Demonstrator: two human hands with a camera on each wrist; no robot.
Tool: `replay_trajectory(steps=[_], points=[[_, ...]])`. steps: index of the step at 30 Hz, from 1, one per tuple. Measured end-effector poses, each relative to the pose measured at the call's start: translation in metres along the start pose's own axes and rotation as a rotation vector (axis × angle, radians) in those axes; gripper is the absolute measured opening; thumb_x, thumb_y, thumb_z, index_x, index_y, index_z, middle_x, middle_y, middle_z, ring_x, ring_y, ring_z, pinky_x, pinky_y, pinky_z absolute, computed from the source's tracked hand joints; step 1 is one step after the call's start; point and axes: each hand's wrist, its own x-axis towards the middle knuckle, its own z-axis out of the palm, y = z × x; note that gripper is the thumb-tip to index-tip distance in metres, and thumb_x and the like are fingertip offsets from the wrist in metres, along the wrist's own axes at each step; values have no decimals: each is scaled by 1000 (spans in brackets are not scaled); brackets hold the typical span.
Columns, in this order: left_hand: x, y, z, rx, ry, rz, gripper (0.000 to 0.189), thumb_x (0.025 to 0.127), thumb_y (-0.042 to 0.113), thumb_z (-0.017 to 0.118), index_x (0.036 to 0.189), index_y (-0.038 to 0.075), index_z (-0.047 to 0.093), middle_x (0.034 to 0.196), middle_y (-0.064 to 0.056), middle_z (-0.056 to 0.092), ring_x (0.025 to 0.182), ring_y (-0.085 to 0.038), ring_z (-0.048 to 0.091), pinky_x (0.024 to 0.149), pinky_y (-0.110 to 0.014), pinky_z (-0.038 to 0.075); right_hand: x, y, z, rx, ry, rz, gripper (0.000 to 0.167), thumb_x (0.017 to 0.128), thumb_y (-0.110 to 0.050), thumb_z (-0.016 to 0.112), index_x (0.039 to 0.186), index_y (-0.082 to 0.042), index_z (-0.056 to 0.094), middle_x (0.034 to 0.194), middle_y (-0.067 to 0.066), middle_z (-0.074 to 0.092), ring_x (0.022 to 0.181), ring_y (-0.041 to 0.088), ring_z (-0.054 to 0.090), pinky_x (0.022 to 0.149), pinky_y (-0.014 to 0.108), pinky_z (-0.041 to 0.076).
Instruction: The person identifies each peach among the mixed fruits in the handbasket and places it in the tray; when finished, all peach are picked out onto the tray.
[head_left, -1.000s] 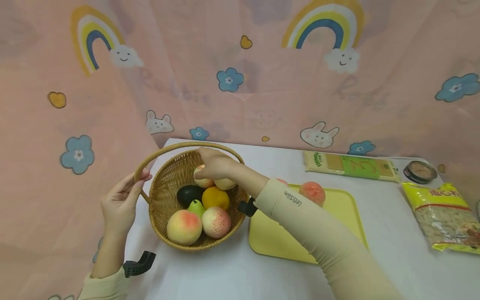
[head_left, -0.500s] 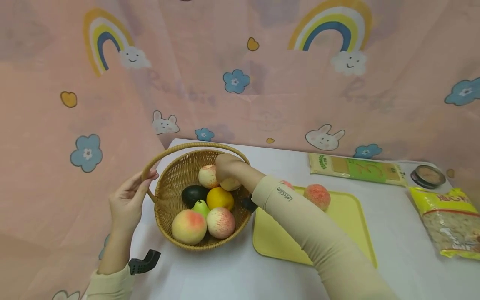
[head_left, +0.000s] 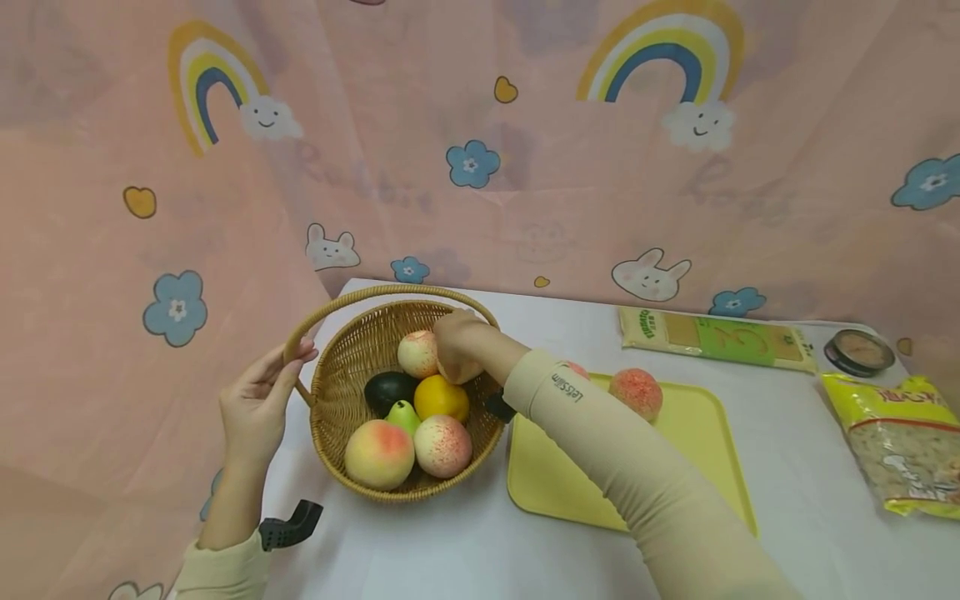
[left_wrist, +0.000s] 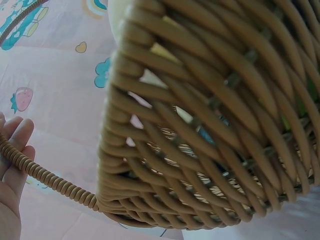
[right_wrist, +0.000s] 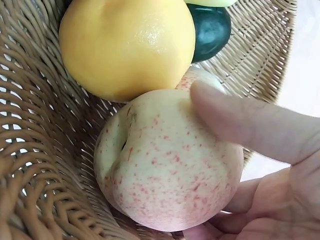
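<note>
A wicker basket [head_left: 337, 392] of toy-like fruit stands at the left of the table. My left hand [head_left: 255, 408] holds one side of its arched handle [head_left: 397, 289], thumb in front and fingers behind. Inside the basket, at its back right, my right hand [head_left: 467, 342] grips a pale, red-speckled peach [right_wrist: 170, 160], thumb on top and fingers round the far side. Beside that hand lies another peach [head_left: 417, 353]. An orange-yellow fruit [head_left: 441, 398], a dark avocado [head_left: 388, 392], a green pear [head_left: 402, 415] and two more peaches [head_left: 379, 454] fill the front.
Right of the basket is a yellow tray [head_left: 675, 450] with a reddish peach [head_left: 636, 393] and another partly hidden by the right sleeve. Farther right are a noodle packet [head_left: 720, 337], a round tin [head_left: 858, 352] and a yellow-topped bag [head_left: 900, 442].
The right hand has moved from above the two back peaches onto the right one, its fingers now round it. The left hand keeps its hold on the handle. The head view has shifted slightly.
</note>
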Motion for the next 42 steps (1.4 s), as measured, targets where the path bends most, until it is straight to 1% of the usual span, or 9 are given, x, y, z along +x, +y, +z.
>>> replay_trajectory(steps=[2,6,10,13,17,21,26,32,42], points=[[-1,-4,-2,-6,0,2,26,84,-24,50,108,-21,59,100,-6,73,92,-12,70,80,-17,55,0,-1,0,-80,-2,-9,26,76,-18,64,98,-10,53,89,7,47,74,17,40,51,22,31],[-3,-12,-7,-25,-13,9,24,86,-20,53,109,-24,56,102,-8,73,94,-13,70,83,-19,55,-2,-1,4,-77,30,4,32,77,-23,69,103,-10,57,94,5,54,76,17,45,53,21,37],[-4,-14,-7,-21,-22,4,25,86,-18,53,111,-23,57,103,-8,72,95,-14,70,83,-19,55,-2,1,7,42,75,15,42,79,-26,69,112,-7,53,104,8,54,82,19,49,52,22,42],[-4,-14,-7,-17,-22,-3,25,86,-19,52,111,-22,57,104,-8,72,95,-13,70,83,-18,55,0,3,7,159,81,-15,44,75,-15,68,112,-5,47,100,10,50,74,18,46,46,23,35],[-5,-15,-8,-28,-14,0,25,87,-17,54,111,-23,56,103,-9,72,95,-14,70,84,-19,55,-3,1,3,229,104,-68,47,67,-11,72,107,-6,47,96,7,48,74,16,43,50,24,35],[-5,-16,-9,-28,-10,13,26,87,-15,55,111,-25,55,104,-10,72,94,-14,70,86,-21,55,-10,-2,1,259,157,-128,55,68,-22,79,113,-8,52,105,4,54,91,17,52,72,25,48],[-5,-17,-9,-35,-13,23,26,87,-17,54,111,-24,55,104,-11,72,94,-14,70,86,-21,55,-22,-2,6,427,204,-292,67,69,-20,83,127,-8,51,116,4,57,99,16,56,81,27,52],[-4,-15,-9,-63,-14,22,27,85,-21,51,112,-23,56,105,-11,72,95,-15,70,87,-21,54,-48,1,17,486,287,-483,80,68,-24,85,135,-6,47,132,5,53,112,16,54,92,28,50],[-6,-14,-8,-12,-8,27,28,84,-23,51,112,-22,57,104,-8,72,94,-13,70,85,-18,54,-87,17,40,592,438,-527,79,64,-31,88,129,-12,47,123,-4,53,108,10,54,89,27,51]])
